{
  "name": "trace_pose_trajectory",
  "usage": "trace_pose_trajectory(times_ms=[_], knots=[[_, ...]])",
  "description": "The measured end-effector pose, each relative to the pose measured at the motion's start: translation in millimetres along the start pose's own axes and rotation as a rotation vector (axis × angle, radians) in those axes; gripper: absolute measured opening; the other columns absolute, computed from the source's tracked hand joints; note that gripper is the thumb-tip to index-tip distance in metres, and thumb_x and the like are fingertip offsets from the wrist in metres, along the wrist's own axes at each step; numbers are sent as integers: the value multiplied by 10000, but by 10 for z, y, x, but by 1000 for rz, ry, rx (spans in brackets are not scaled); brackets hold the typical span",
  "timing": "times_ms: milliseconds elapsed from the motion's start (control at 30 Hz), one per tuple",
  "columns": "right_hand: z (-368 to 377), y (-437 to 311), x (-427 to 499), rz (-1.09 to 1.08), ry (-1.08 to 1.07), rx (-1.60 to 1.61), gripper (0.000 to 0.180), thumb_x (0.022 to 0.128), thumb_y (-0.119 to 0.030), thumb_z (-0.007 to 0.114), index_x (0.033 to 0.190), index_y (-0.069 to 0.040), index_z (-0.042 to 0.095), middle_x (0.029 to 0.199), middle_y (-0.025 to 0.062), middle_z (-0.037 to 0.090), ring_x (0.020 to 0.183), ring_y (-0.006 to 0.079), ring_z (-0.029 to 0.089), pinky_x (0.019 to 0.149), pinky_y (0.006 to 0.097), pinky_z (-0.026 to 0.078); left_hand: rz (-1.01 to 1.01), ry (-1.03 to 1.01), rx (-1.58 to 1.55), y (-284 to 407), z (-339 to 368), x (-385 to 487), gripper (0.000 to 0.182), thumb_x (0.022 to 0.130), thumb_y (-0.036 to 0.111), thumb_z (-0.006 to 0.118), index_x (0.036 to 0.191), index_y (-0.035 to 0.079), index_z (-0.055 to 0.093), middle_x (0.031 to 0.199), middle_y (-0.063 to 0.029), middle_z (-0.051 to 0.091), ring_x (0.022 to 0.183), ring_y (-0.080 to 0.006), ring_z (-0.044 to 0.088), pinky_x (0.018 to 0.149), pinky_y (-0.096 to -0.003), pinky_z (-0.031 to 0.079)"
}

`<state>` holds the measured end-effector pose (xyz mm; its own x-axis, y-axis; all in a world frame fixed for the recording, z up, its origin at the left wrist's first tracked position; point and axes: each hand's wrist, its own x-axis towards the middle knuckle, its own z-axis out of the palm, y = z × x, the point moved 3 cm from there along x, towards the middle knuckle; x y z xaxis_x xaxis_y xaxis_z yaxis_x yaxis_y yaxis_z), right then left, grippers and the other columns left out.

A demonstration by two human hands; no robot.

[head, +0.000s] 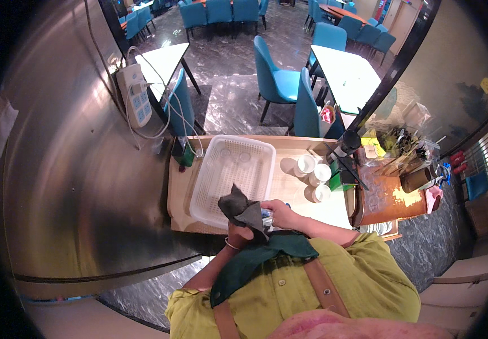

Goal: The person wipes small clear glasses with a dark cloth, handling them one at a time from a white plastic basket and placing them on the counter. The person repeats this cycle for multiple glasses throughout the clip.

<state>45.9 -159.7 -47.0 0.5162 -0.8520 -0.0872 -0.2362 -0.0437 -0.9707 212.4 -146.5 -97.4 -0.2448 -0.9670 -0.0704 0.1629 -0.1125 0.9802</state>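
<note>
My left hand (240, 234) grips a dark grey cloth (244, 209), which is bunched up close to my chest. My right hand (285, 215) is closed around a small clear glass (267, 217), and the cloth presses against the glass's left side. Part of the glass is hidden by the cloth and my fingers. Just beyond both hands, a white perforated plastic basket (269, 169) lies on a light wooden counter (288, 144). Two clear round glasses (244, 157) appear at the basket's far end.
Several white cups (321, 173) stand right of the basket, beside green-and-black boxes (342, 178). A power strip (137, 96) with cables hangs on the metal panel (78, 169) at left. An orange-brown tray (379, 199) holds glasses at right. Blue chairs (284, 82) stand beyond.
</note>
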Motion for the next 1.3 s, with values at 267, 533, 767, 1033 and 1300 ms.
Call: trace_pose_trajectory(times_ms=[267, 533, 767, 1033, 1300], knots=[[-163, -633, -57, -393, 62, -830, 754, 720, -28, 615, 1429, -119, 375, 880, 147, 634, 850, 350, 638, 668, 435, 514, 142, -338, 703, 126, -101, 229, 512, 824, 323, 681, 1248, 71, 544, 1237, -125, 575, 1156, -280, 539, 1003, -387, 414], [-62, -173, 128, 36, 171, 23, 533, 874, -13, 454, 1405, 1, 412, 1195, 116, 640, 1042, 252, 631, 887, 361, 506, 114, -138, -53, 96, 8, 238, 450, 847, 265, 682, 1237, 85, 545, 1164, -101, 593, 1092, -247, 569, 960, -370, 443], [-308, -402, 253, 77, 97, -465, 803, 780, -32, 624, 1486, -171, 268, 946, 188, 665, 820, 335, 669, 700, 417, 521, -72, -80, 33, 214, -88, 364, 389, 908, 243, 625, 1253, 73, 570, 1126, -99, 622, 1047, -227, 611, 898, -350, 482], [-130, -373, 234, 48, 332, 22, 605, 807, -26, 594, 1394, -36, 445, 1059, 174, 663, 937, 212, 656, 827, 335, 513, 400, -100, 508, 583, 28, 255, 430, 871, 214, 636, 1262, 63, 537, 1192, -106, 591, 1119, -253, 566, 990, -386, 430], [-279, -628, 149, -259, 5, -827, 886, 762, -26, 646, 1503, -186, 187, 926, 269, 643, 822, 443, 637, 719, 428, 534, -37, -119, 381, 172, 1, 237, 354, 980, 264, 546, 1271, 60, 558, 1200, -69, 597, 1107, -179, 567, 951, -336, 459]])
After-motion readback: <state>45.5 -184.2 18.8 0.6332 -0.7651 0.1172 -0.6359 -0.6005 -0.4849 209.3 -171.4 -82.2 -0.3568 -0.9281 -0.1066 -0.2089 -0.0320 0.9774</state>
